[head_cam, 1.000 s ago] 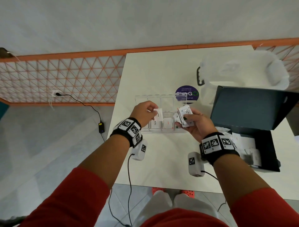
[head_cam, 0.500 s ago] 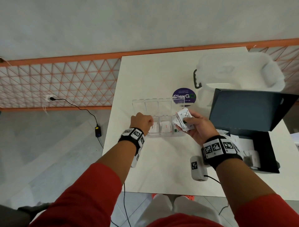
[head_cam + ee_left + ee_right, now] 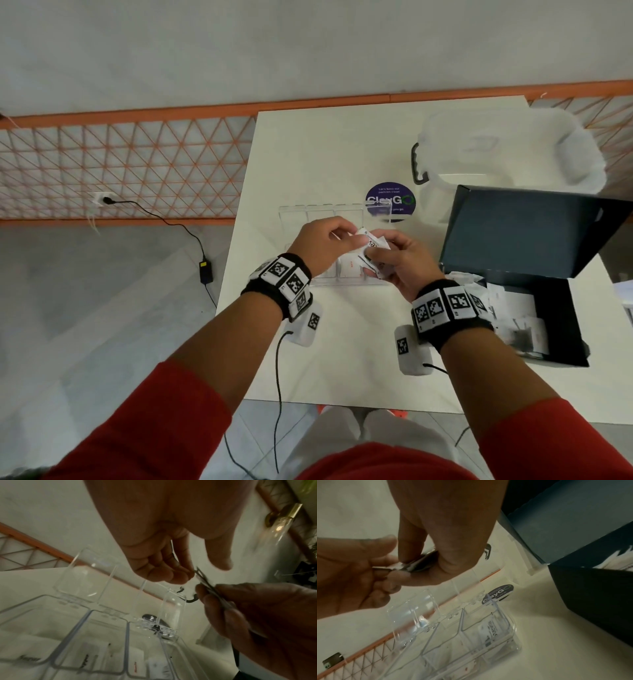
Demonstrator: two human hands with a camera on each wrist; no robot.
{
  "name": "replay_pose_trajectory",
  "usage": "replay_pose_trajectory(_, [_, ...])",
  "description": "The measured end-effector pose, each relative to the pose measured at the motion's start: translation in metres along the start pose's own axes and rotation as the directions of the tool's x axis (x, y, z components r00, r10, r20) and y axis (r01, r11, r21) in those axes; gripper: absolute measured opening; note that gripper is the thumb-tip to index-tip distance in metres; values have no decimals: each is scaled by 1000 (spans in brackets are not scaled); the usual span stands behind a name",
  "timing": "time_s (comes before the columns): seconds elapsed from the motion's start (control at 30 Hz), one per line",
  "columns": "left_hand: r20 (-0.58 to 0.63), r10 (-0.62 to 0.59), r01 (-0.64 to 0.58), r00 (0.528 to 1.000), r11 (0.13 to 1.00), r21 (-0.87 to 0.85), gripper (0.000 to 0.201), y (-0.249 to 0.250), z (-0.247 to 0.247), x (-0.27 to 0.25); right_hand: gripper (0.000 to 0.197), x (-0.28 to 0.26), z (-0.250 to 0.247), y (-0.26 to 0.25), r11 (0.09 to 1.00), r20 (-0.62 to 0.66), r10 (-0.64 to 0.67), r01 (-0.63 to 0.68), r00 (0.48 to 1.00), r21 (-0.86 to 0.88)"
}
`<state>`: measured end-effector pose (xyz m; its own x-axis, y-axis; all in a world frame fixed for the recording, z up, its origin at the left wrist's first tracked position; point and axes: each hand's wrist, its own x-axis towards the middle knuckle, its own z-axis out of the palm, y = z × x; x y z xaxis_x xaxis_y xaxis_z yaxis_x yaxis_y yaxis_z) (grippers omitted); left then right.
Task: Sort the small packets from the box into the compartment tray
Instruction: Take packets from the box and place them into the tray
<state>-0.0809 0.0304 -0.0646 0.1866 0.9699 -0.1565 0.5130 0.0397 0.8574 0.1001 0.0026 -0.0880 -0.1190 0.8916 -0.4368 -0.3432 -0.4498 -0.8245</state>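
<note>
My right hand (image 3: 373,257) grips a small stack of white packets (image 3: 375,244) above the clear compartment tray (image 3: 322,214), whose lids stand open. My left hand (image 3: 354,236) meets the stack from the left and pinches the end of the top packet (image 3: 385,568) between index finger and thumb. In the left wrist view the stack (image 3: 204,580) shows edge-on between both hands (image 3: 205,569). Packets (image 3: 349,272) lie in the tray's near compartments (image 3: 109,615), partly hidden by my hands. The dark box (image 3: 565,308) sits open at the right, with more packets (image 3: 513,308) inside.
A clear plastic bin (image 3: 507,147) with a black handle stands at the back right. A round purple sticker (image 3: 390,198) lies just behind the tray. The box's raised lid (image 3: 524,233) stands close to my right hand. The table's left edge (image 3: 236,257) is near the tray.
My left hand set its packet down in a left compartment of the tray, then rose and moved right to the stack in my right hand. My right hand stayed in place.
</note>
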Motion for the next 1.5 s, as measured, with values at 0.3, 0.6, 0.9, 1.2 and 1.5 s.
replay_pose_trajectory(0.3, [22, -59, 60, 998, 994, -87, 16, 11, -3, 8, 22, -7, -5, -7, 999, -27, -18, 17, 999, -45])
replay_pose_trajectory(0.6, [139, -30, 30, 990, 1000, -2, 14, 25, 8, 10, 22, -14, -24, -14, 998, -51, 58, -57, 997, 28])
replay_pose_trajectory(0.9, [14, -66, 65, 998, 998, 22, 17, 19, 12, 24, 20, -14, -53, -18, 999, -177, 38, -33, 983, 32])
replay_pose_trajectory(1.2, [56, -88, 63, 995, 933, 354, 10, 14, 49, 40, 23, -12, -77, -24, 1000, -191, 22, -21, 981, 12])
replay_pose_trajectory(1.5, [244, -63, -110, 968, 765, 634, 26, 7, 79, 50, 23, -10, -94, -23, 999, -171, 42, -45, 984, -12])
